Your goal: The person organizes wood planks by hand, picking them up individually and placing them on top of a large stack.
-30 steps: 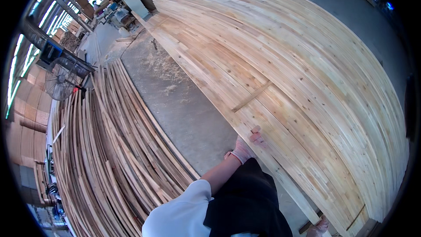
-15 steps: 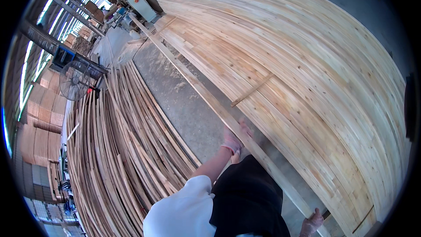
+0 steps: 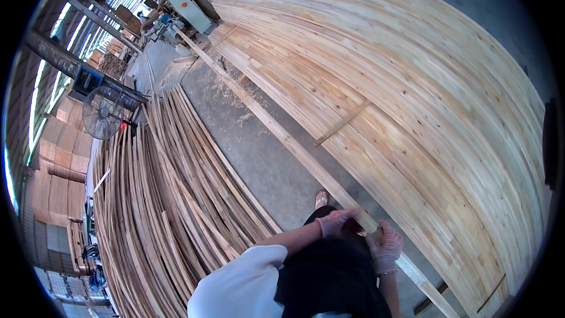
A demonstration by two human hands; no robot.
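Note:
A long, narrow wooden board [image 3: 273, 125] runs from the machine at the far left toward my body. My left hand [image 3: 336, 222], in a thin see-through glove, is closed at the board's near left edge. A dark reddish patch beside its fingers is too unclear to name. My right hand [image 3: 385, 248], gloved too, has its fingers curled at the board's right side, near what looks like its end. Past that wrist a pale wood strip [image 3: 426, 288] carries on toward the lower edge; I cannot tell whether it is the same piece.
Wide stacked wood panels [image 3: 435, 106] fill the right side, with a short crosswise stick [image 3: 342, 123] on them. Many long strips [image 3: 176, 182] lie in a pile at left. Beyond stand a fan [image 3: 103, 112] and a machine cabinet [image 3: 189, 9]. Sawdust [image 3: 235, 97] covers part of the floor.
My right hand has come up from the board's lower end to beside my left hand. My left hand has moved nearer my body, and a foot now shows beyond it.

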